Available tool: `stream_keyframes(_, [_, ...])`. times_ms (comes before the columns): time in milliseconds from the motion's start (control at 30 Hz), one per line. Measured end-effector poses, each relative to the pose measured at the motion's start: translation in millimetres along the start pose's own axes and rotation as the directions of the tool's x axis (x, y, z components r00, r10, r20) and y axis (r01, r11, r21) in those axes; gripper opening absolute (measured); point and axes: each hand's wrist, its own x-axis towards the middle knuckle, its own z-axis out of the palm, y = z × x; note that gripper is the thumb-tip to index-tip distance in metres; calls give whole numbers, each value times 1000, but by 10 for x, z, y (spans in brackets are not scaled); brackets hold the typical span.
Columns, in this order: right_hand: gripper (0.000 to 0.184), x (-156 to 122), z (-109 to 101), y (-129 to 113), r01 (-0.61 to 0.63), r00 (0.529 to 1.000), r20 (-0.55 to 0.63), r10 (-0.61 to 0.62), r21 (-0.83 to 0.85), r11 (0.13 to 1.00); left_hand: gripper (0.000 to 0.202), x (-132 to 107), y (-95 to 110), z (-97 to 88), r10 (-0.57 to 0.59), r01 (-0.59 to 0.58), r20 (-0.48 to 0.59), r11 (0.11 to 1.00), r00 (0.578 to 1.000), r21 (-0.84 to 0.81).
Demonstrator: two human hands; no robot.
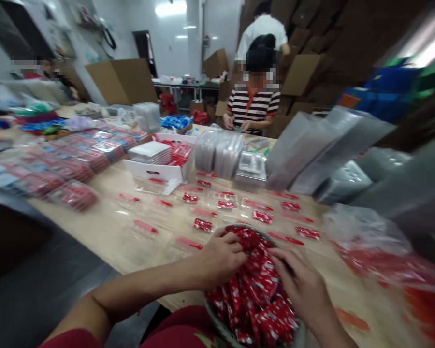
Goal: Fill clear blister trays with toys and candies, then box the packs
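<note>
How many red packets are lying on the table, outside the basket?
7, on the table beyond the basket: left three, middle two, right two. The basket may hide more.

Pretty bright workshop-type room, honestly. Glossy white walls (192, 38) run along the far end and the left side, with a ceiling light (170, 7) glaring near the top and a dark doorway (143, 53) in the far wall. Brown cardboard boxes (311, 38) are stacked high along the right, and there's a metal-legged bench (184, 86) way at the back. A long pale wooden table (105, 232) runs through the middle, with gray floor (47, 270) showing at near left.
</note>
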Motion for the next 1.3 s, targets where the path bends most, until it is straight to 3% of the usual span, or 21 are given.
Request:
stream_keyframes(67, [17,-67,-2,110,16,1000,-14,-17,-54,998,15,-71,-80,-68,-129,100,-111,966,985,-238])
stream_keyframes(133, [18,-115,-13,194,27,999,-22,-29,-83,996,19,-254,-289,-184,-371,259,-158,840,915,-477])
stream_keyframes(200, [19,-138,-21,236,41,999,-23,-44,-89,995,20,-544,-648,-297,-650,489,-115,665,751,-565])
stream_keyframes(233, [19,-141,-21,246,45,999,-24,-47,-87,995,21,-712,-871,-340,-769,623,-98,579,631,-526])
stream_keyframes(300, [21,-134,-8,260,34,999,-30,-37,-91,995,23,-1044,-1338,-396,-937,873,-61,344,345,-345])
stream_keyframes(367, [25,-122,7,281,14,999,-39,-18,-100,995,24,-1302,-1717,-418,-971,933,-84,238,224,-269])
stream_keyframes(467, [31,-109,0,297,-22,998,-56,17,-95,995,27,-1431,-1897,-416,-975,959,-156,190,159,-211])
stream_keyframes(533, [31,-94,-30,250,-56,996,-69,51,-63,996,35,-1326,-1703,-392,-955,957,-248,214,162,-198])
stream_keyframes(600, [30,-54,-55,128,-96,992,-85,95,-13,995,40,-1099,-1290,-347,-922,893,-285,343,261,-291])
stream_keyframes(633, [28,-20,-56,42,-111,990,-91,112,18,994,40,-960,-1030,-317,-899,801,-250,436,360,-410])
stream_keyframes(667, [26,23,-48,-55,-115,989,-91,119,50,992,40,-813,-757,-283,-850,663,-122,482,513,-573])
stream_keyframes(700, [24,71,-30,-154,-106,990,-83,112,81,991,45,-669,-493,-247,-724,517,55,435,688,-737])
stream_keyframes(733, [22,122,-3,-248,-81,994,-71,89,102,991,58,-535,-255,-207,-553,401,176,317,815,-859])
stream_keyframes(767, [20,169,29,-329,-47,997,-61,54,112,993,63,-417,-58,-164,-446,337,219,204,868,-919])
stream_keyframes(800, [19,211,64,-394,-12,998,-60,18,110,994,61,-322,90,-119,-396,293,237,86,887,-952])
stream_keyframes(900, [19,268,174,-470,44,996,-76,-37,89,995,52,-192,261,15,-477,217,250,-123,843,-968])
stream_keyframes(1033, [22,207,287,-379,-38,998,58,29,174,984,51,-301,63,65,-557,298,312,-118,770,-947])
stream_keyframes(1100, [24,158,289,-289,-113,990,103,94,202,973,51,-403,-229,-36,-572,379,346,-65,744,-923])
stream_keyframes(1167, [27,118,237,-182,-200,979,77,189,199,959,44,-508,-672,-232,-670,457,298,68,679,-887])
stream_keyframes(1267, [31,78,116,-32,-302,953,40,301,212,929,22,-649,-1450,-620,-908,749,32,324,417,-578])
stream_keyframes(1300, [32,65,82,5,-323,946,46,321,221,920,19,-690,-1680,-746,-921,780,-6,334,390,-529])
